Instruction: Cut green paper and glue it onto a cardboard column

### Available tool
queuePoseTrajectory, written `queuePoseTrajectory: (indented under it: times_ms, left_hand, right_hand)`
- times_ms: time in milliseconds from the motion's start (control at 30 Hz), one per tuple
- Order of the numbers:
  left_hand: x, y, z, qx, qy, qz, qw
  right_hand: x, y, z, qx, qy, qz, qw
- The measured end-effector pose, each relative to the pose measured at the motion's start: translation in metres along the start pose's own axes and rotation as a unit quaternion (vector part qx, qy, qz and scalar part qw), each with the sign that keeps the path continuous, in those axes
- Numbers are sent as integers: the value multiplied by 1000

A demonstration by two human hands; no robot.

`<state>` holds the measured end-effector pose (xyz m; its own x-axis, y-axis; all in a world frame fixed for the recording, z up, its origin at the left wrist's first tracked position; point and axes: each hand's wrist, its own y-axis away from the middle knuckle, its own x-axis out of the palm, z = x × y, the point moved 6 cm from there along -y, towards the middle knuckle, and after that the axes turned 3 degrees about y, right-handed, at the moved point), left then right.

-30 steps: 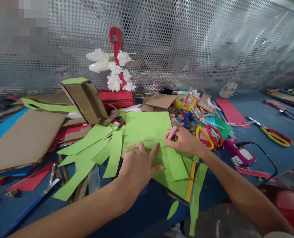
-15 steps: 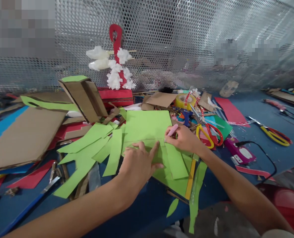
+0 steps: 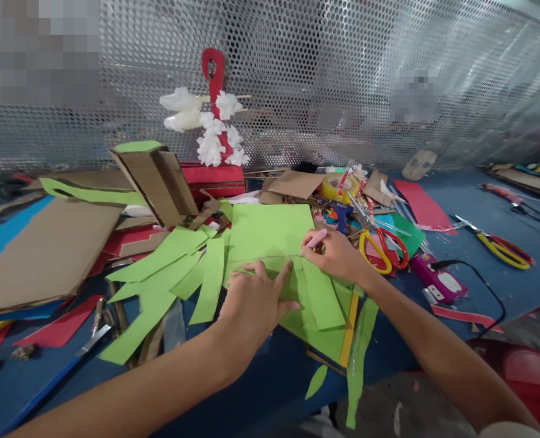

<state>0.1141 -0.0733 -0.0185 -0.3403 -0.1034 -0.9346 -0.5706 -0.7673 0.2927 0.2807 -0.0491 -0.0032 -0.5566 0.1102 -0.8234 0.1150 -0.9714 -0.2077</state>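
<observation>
A light-green paper sheet [image 3: 272, 228] lies in the middle of the table, with more green pieces under and over its lower part. My left hand [image 3: 254, 298] presses down on it with fingers spread and the index finger stretched forward. Close by at the right, my right hand [image 3: 336, 258] is closed around a pink pen [image 3: 317, 238], whose tip is at the paper by a green strip [image 3: 322, 295]. A yellow ruler-like strip [image 3: 349, 328] sticks out below the strip. Loose green strips [image 3: 208, 283] fan out left of my left hand.
Scissors with red and yellow handles [image 3: 382, 249] lie right of my right hand; a second pair of scissors [image 3: 498, 240] is farther right. Beside them is a purple device [image 3: 438, 277] with a cable. Cardboard [image 3: 55, 249], a blue-handled tool [image 3: 55, 380] and a tape roll [image 3: 338, 187] surround the paper.
My right hand has shifted very slightly to the left with the pink pen. My left hand stays in place on the paper.
</observation>
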Motion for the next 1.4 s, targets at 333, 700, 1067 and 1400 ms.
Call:
queuePoseTrajectory:
  times_ms: [333, 700, 1067, 1400]
  left_hand:
    - [4, -3, 0, 6, -8, 0, 1000]
    - [3, -3, 1, 7, 8, 3, 1000]
    - [6, -4, 0, 5, -32, -1, 999]
    - [1, -2, 0, -1, 3, -5, 1000]
  right_hand:
    - [0, 0, -2, -10, -2, 3, 1000]
    - [0, -1, -3, 3, -1, -1, 1000]
    - [-1, 1, -2, -7, -20, 25, 999]
    - [0, 3, 0, -17, -26, 46, 998]
